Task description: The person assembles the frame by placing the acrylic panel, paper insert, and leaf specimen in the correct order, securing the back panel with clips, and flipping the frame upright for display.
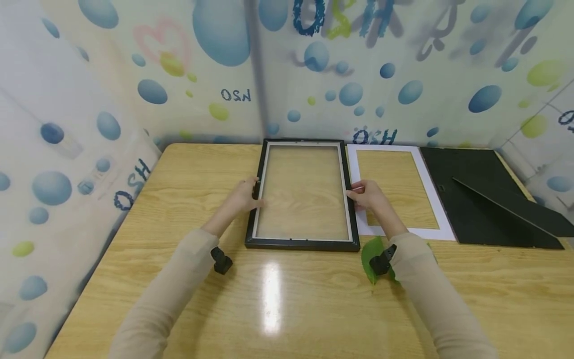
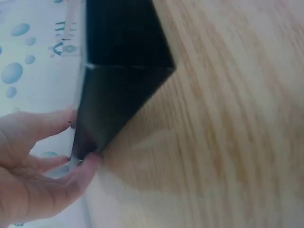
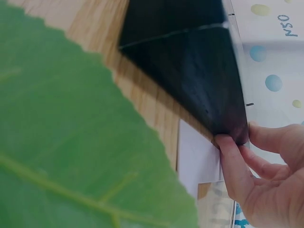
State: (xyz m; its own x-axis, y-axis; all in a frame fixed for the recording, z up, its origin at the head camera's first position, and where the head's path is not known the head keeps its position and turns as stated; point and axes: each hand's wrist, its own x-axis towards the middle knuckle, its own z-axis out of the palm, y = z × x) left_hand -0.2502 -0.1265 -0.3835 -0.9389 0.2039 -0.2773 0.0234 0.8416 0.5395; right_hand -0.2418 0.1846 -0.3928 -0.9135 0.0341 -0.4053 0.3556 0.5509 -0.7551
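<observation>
A black picture frame [image 1: 302,245] with a pale inner edge lies on the wooden table, and wood grain shows through its middle. My left hand [image 1: 245,196] grips its left side, thumb over the top edge and fingers at the outer side. On the opposite side my right hand [image 1: 366,193] holds the frame between thumb and fingers. In the left wrist view the left hand [image 2: 40,175] pinches the far end of the frame's black side [image 2: 109,104]. The right wrist view has the right hand [image 3: 266,175] gripping the other black side [image 3: 190,80].
Right of the frame lies a white mat board [image 1: 399,232] with a rectangular opening. Beyond it is a black backing board [image 1: 475,219] with its stand flap [image 1: 515,202] raised. Green leaves [image 1: 371,257] lie under the right wrist. A patterned wall [image 1: 314,94] borders the table's back edge.
</observation>
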